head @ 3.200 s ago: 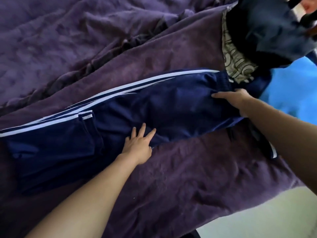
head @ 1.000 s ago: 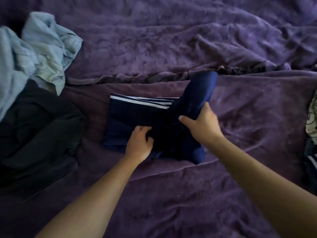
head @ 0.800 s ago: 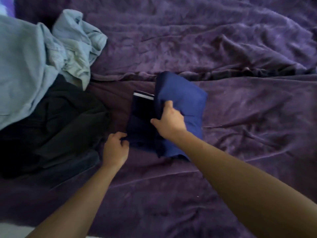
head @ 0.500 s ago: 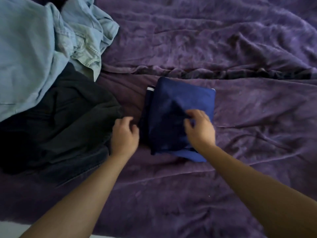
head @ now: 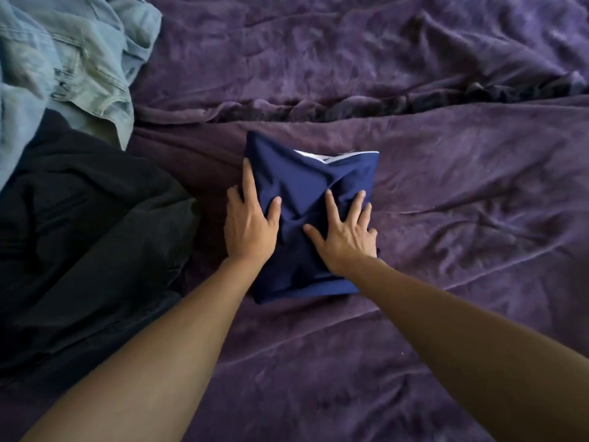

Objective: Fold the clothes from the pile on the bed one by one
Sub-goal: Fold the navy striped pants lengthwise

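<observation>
Pressing both palms flat: my left hand (head: 250, 225) and right hand (head: 345, 232), fingers spread wide, on the folded navy trousers (head: 306, 177); no readable label.

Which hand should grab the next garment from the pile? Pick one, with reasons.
Left. The left hand sits at the folded navy pants' left edge, beside the black garment; the right hand would have to cross over.

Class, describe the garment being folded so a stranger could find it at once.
On the purple bedspread, look at the middle, right of the black clothes and pale denim. The navy bundle lies under the left hand and right hand. Only it is folded square, with white trim.
</observation>
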